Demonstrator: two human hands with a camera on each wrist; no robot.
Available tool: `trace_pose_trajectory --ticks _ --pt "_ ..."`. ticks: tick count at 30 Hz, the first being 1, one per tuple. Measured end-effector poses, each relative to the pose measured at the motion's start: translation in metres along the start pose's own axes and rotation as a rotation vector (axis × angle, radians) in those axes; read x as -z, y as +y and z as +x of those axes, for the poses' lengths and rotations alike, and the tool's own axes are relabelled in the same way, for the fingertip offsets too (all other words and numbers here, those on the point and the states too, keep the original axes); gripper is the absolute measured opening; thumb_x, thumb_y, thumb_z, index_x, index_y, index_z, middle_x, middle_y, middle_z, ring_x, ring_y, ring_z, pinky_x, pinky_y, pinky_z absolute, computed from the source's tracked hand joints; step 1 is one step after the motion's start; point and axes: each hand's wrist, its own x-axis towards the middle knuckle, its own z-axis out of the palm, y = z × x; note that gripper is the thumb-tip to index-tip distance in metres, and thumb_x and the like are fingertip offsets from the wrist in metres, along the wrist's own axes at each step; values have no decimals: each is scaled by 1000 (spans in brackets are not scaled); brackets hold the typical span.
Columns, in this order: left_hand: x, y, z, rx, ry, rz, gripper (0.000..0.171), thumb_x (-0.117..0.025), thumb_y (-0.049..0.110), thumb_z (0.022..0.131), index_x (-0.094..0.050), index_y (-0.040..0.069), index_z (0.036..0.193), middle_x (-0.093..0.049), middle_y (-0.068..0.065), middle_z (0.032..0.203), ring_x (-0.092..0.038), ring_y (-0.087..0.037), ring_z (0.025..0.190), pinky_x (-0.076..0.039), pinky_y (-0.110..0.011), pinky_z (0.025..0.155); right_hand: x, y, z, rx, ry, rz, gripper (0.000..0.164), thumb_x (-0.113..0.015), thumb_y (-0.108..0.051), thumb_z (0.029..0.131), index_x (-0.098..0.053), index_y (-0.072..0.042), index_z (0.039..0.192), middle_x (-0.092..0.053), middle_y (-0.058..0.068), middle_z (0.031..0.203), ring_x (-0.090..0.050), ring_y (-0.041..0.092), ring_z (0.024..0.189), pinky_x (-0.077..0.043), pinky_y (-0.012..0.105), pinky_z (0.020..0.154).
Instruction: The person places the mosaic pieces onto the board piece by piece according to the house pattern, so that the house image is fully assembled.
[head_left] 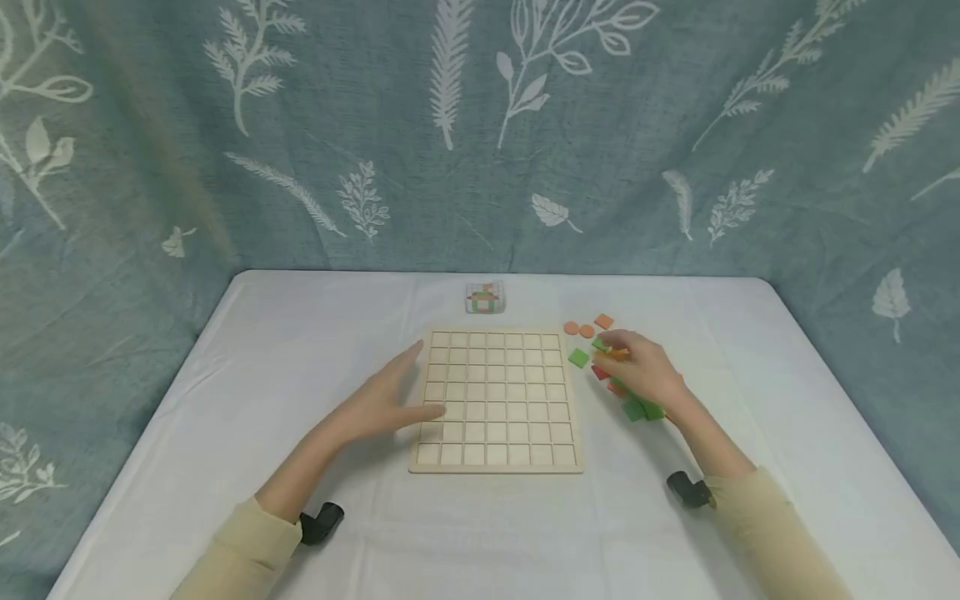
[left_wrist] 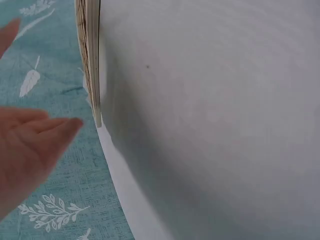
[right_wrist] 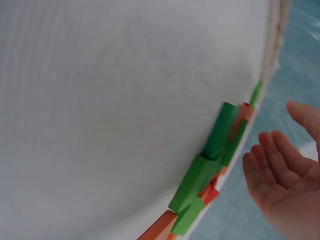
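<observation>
A square wooden grid board [head_left: 497,411] lies on the white table. My left hand [head_left: 384,400] is at its left edge, thumb and fingers spread apart, the thumb over the outer squares. Beyond the board's right edge, my right hand [head_left: 641,368] hovers over a loose pile of coloured pieces, partly hiding it. Green pieces [head_left: 643,409] and a red piece [head_left: 601,372] show around that hand. In the right wrist view, the fingers [right_wrist: 275,162] are gently bent, with the thumb apart and nothing between them; green blocks [right_wrist: 190,184] lie close by.
Two orange discs [head_left: 579,329], an orange square [head_left: 603,321] and a green square [head_left: 578,357] lie between the board and the pile. Behind the board sits a small stack of patterned cards [head_left: 484,297]. A leaf-print teal curtain [head_left: 420,192] hangs past the table's far edge.
</observation>
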Motion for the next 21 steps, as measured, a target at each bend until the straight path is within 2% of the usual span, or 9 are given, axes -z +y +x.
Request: trace_pose_trajectory --ticks 5,12,16,21 --pt "-2 -6 -7 -25 -130 11 112 -79 39 81 -7 -7 153 -9 -26 159 -10 -40 146 -12 -52 117 -12 2 13 105 -10 -125 42 -69 -17 91 -61 3 127 -63 18 125 -57 35 115 -48 50 94" --pt "-1 -13 -12 -32 -276 50 120 -85 36 73 -6 -5 154 -3 -25 160 -3 -39 147 -10 -52 118 -23 0 21 152 22 -231 33 -73 -14 87 -68 2 116 -68 16 112 -60 31 103 -49 47 88" --pt "0 -17 -12 -31 -314 80 122 -87 36 71 -7 -3 154 2 -23 160 0 -39 147 -9 -54 117 -23 -3 21 143 61 -237 29 -75 -14 86 -69 0 111 -70 14 107 -62 30 98 -51 46 84" --pt "0 -19 -13 -25 -317 99 123 -88 36 69 -7 -2 155 2 -22 161 0 -38 147 -10 -53 118 -23 -8 19 102 107 -162 30 -76 -16 85 -69 -1 110 -71 13 106 -64 29 96 -53 44 81"
